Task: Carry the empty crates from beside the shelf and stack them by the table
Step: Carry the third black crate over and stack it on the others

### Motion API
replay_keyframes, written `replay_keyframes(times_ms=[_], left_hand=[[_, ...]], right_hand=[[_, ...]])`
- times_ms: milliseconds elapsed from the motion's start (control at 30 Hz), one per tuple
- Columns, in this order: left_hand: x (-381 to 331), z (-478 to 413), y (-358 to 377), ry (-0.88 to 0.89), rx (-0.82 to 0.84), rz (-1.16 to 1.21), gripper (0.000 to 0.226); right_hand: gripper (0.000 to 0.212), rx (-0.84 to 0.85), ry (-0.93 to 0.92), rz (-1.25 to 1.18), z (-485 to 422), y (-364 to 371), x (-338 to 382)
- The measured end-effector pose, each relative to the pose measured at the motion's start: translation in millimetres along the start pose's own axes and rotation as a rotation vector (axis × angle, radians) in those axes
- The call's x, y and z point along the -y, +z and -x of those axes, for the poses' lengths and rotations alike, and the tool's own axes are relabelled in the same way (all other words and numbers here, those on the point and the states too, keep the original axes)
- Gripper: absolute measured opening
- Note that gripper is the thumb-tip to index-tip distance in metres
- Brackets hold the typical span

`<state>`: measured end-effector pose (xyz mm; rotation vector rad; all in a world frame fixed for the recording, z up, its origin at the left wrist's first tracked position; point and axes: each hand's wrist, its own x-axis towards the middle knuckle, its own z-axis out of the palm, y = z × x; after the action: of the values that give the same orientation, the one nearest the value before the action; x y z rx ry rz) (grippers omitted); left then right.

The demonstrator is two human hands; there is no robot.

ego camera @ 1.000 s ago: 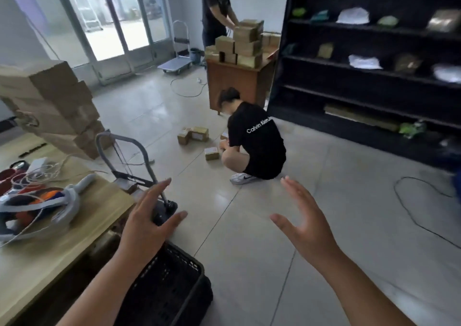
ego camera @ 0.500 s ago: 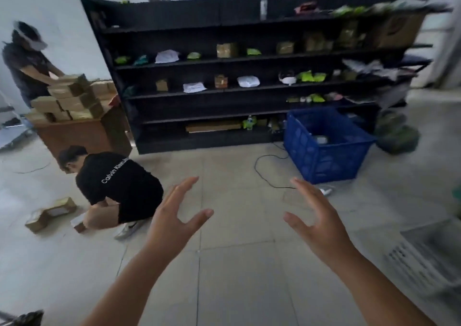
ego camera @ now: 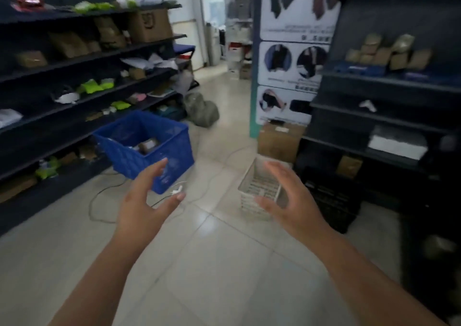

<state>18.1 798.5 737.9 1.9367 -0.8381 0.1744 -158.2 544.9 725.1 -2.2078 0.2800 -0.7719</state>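
The view has swung right, away from the desk and the crouching person, onto the shelf (ego camera: 82, 81) aisle. Three crates now lie ahead on the floor: a blue crate (ego camera: 147, 148) by the shelf with something in it, a white crate (ego camera: 259, 191) just beside a black crate (ego camera: 331, 198) at the right-hand rack. Both hands are raised and empty, left hand (ego camera: 144, 201) and right hand (ego camera: 291, 198) with fingers spread apart, touching nothing. The reach looks aimed at the white crate, probably the next pickup.
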Motion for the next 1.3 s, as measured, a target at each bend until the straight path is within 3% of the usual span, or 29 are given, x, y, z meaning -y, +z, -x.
replay_keyframes(times_ms=[333,633,1000,1300], left_hand=[[-6,-155,204,0.137,0.371,0.234,0.064],[-25,-267,408,0.134,0.491,0.283,0.062],[-42,-370,648,0.008,0.609,0.320,0.065],[22,-430,844,-0.210,0.722,0.315,0.060]], right_hand=[[0.061,-0.276,0.372,0.145,-16,-97,-135],[0.056,-0.526,0.599,0.158,-59,-216,-316],[0.067,-0.508,0.744,0.155,-144,-323,-505],[0.076,-0.493,0.973,0.123,-175,-347,-683]])
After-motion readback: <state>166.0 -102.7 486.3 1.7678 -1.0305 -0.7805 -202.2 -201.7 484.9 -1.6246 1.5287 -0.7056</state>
